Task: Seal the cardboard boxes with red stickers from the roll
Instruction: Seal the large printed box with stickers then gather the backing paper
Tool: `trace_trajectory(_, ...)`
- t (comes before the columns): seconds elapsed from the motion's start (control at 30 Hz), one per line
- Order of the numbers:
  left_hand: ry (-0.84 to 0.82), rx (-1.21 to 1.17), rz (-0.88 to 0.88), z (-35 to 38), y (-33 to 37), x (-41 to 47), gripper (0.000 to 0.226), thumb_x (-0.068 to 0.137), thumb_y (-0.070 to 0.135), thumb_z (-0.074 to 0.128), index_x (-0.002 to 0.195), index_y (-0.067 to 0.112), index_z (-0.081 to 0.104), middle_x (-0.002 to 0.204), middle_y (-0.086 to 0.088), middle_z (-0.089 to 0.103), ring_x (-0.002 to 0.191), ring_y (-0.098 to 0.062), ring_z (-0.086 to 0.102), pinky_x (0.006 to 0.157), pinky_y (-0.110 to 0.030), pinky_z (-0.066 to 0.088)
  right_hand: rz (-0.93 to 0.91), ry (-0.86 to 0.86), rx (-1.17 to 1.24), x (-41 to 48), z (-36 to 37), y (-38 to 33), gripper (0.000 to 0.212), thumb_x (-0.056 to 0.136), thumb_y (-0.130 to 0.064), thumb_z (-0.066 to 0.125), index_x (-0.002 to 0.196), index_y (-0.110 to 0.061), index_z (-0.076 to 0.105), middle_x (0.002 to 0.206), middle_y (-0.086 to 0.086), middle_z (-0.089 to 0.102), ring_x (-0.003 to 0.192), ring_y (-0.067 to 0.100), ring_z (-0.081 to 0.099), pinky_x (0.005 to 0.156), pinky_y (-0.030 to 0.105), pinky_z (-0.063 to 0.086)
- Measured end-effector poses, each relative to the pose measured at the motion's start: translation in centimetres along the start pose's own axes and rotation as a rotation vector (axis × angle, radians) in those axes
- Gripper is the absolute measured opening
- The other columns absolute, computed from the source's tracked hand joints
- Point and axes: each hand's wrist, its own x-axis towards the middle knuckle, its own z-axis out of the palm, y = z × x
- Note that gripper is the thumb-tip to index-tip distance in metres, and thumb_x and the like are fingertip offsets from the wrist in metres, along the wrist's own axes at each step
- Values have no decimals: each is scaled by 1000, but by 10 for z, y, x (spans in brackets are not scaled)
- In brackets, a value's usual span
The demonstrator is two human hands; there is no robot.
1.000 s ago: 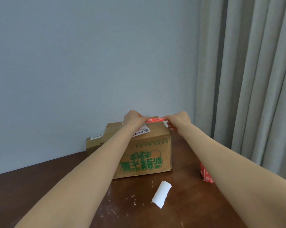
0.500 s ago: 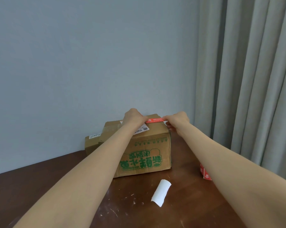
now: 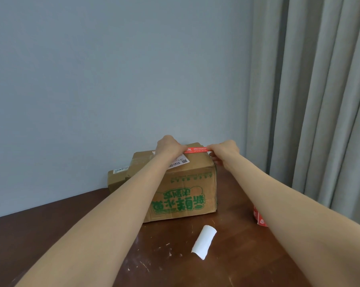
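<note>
Fingers (image 3: 182, 149) of the left hand (image 3: 168, 146) and the right hand (image 3: 224, 149) stay pinched on the two sticker ends; almost nothing has moved. On the counter (image 3: 71, 235) the cardboard box (image 3: 185, 193) is, I think, not yet sealed. The roll (image 3: 259, 218) lies to the right of the box. The red sticker (image 3: 197, 149) is stretched over the box top; I cannot tell if it touches.

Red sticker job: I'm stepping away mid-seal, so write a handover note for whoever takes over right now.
Left hand pinches one end of the red sticker, right hand the other, stretched across the top of the large box.
Sticker roll is on the table right of it, peeled backing strip in front.
Not yet pressed down, as far as shows.
To do: stick it, then seal the smaller box behind.
</note>
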Motion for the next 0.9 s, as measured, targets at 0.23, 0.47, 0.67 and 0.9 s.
trace_trajectory(0.23,15,-191,-43,-14,5,4,22,83,23,71,84,3,61,63,-6,53,46,-17,43,46,-23,34,-20,16,47,1,0,-10,21,79,-9,69,63,-8,56,61,8,58,52,19,51,58,31,47)
trace_trajectory(0.47,-3,-147,-28,-11,5,0,27,82,22,71,66,9,53,58,-5,52,46,-17,44,46,-22,33,-22,5,8,2,0,-2,16,78,-13,72,69,-4,62,64,9,61,54,21,53,60,33,48)
trace_trajectory(0.67,8,-72,-7,-5,1,-1,24,83,24,69,69,10,56,55,-4,54,41,-14,47,49,-24,38,-18,7,-25,3,-1,0,19,76,-18,77,80,-3,66,71,10,64,56,21,56,61,33,52)
trace_trajectory(0.9,7,-7,3,-4,-1,1,20,83,25,69,85,6,66,59,-4,58,43,-13,48,51,-24,40,-14,3,-45,5,1,4,26,75,-21,79,85,-1,67,77,11,67,63,22,61,74,39,57)
